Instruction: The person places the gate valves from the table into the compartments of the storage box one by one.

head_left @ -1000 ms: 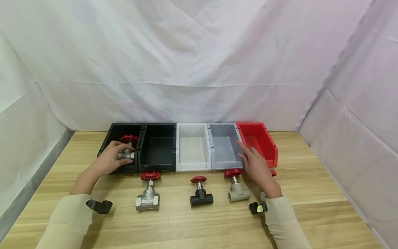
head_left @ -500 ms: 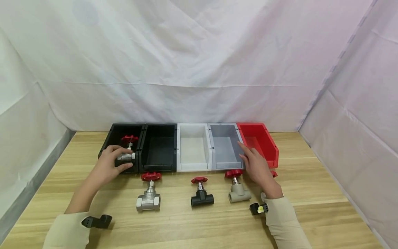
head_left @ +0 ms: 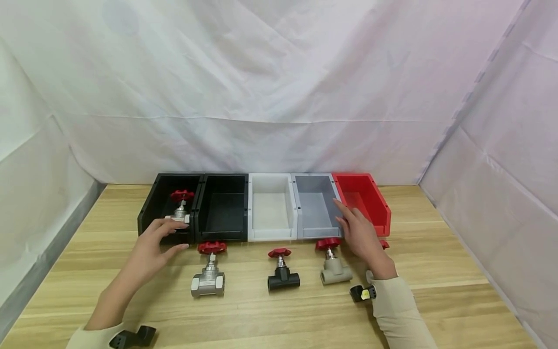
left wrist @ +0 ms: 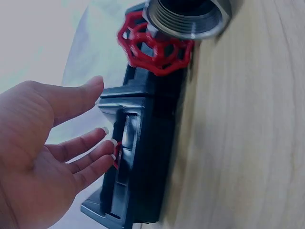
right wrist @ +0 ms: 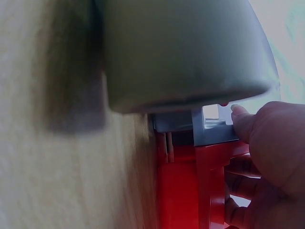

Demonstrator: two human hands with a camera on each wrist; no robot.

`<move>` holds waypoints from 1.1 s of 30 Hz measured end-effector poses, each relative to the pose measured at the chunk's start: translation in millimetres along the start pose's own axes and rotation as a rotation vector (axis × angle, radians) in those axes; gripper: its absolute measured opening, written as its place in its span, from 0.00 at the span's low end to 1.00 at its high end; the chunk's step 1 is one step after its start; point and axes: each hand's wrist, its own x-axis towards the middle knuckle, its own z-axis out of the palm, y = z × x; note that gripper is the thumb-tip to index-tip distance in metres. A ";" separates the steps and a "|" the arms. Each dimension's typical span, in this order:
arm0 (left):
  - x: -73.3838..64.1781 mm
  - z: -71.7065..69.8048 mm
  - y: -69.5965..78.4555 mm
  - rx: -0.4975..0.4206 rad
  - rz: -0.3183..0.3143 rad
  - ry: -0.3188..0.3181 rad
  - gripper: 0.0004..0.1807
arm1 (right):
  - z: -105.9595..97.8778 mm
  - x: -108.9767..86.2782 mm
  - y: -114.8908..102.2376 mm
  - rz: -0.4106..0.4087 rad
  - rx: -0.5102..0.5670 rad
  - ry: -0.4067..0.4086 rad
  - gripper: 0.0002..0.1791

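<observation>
One steel valve (head_left: 180,212) is seated in the leftmost black bin (head_left: 163,186); near it, the left hand (head_left: 150,251) is held spread. Another steel valve (head_left: 208,281), black valve (head_left: 283,278), beige valve (head_left: 335,271) and half-hidden red handwheel (head_left: 383,244) are left nearer, unbinned. The right hand's (head_left: 361,236) thumb and index are parted.

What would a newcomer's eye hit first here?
Likely the red bin at the row's right end. Next, a steel valve with its red handwheel in the leftmost black bin, the left hand open close by. Then the right hand, where the gray bin meets the red one.
</observation>
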 end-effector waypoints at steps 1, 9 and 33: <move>-1.0 -0.5 1.0 -0.003 0.013 0.012 0.25 | 0.5 -0.1 -0.1 0.001 0.000 -0.002 0.34; -6.3 -5.6 9.9 -0.020 0.054 -0.005 0.27 | 2.1 0.6 -0.6 0.004 -0.009 -0.002 0.34; -21.7 -0.3 26.0 -0.142 0.115 -0.260 0.23 | 4.0 -0.1 2.9 -0.038 -0.022 0.033 0.33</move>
